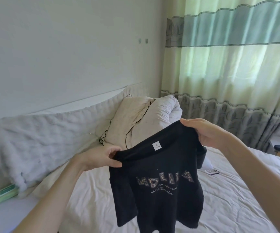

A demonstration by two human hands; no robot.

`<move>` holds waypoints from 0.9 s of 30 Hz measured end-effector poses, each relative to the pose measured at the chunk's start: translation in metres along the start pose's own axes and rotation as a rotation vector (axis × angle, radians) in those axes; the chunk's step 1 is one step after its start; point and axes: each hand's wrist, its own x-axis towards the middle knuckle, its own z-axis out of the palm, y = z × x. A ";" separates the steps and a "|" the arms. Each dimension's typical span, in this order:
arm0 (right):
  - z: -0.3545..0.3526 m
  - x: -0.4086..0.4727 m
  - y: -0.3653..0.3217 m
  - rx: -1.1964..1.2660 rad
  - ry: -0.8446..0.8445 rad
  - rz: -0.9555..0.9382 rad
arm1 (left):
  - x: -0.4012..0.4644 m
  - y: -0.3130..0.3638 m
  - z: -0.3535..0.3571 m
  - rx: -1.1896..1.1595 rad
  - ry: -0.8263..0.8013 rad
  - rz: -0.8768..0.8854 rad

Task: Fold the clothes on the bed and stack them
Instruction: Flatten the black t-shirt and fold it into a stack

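A black T-shirt with a leopard-pattern print and a white size label at the collar hangs in the air above the bed. My left hand pinches its left shoulder between thumb and fingers. My right hand grips the right shoulder, higher and farther back. The shirt's front faces me and its lower part hangs loose, partly doubled over. Behind the shirt a dark garment lies on the sheet, mostly hidden.
A cream pillow and a folded white duvet lie at the bed's head. A white padded headboard cover runs along the left. A green wipes pack sits on the left ledge. Striped curtains hang at the right.
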 end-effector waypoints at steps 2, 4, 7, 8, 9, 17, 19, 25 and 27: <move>0.001 0.002 0.000 -0.012 -0.030 -0.008 | 0.007 -0.009 0.001 0.279 0.171 -0.031; 0.001 0.004 0.000 -0.038 -0.074 -0.018 | 0.012 -0.016 0.003 0.485 0.354 -0.035; -0.004 0.003 -0.003 -0.026 -0.128 -0.058 | 0.014 -0.017 0.000 0.444 0.519 0.051; -0.008 0.003 -0.004 -0.010 -0.139 -0.071 | 0.012 -0.016 -0.003 0.350 0.516 0.067; -0.013 0.002 -0.005 0.005 -0.155 -0.077 | 0.010 -0.015 -0.006 0.213 0.490 0.077; -0.031 0.006 0.024 -0.830 0.360 -0.138 | -0.001 -0.001 -0.004 -0.321 0.392 0.139; -0.026 0.006 0.041 -0.994 0.541 -0.205 | -0.004 0.001 -0.004 -0.218 0.343 0.161; -0.018 -0.022 0.101 -0.529 0.320 -0.035 | -0.026 -0.042 0.015 -0.254 0.271 0.101; -0.013 -0.039 0.116 -0.429 0.225 0.036 | -0.035 -0.062 0.027 -0.260 0.359 0.049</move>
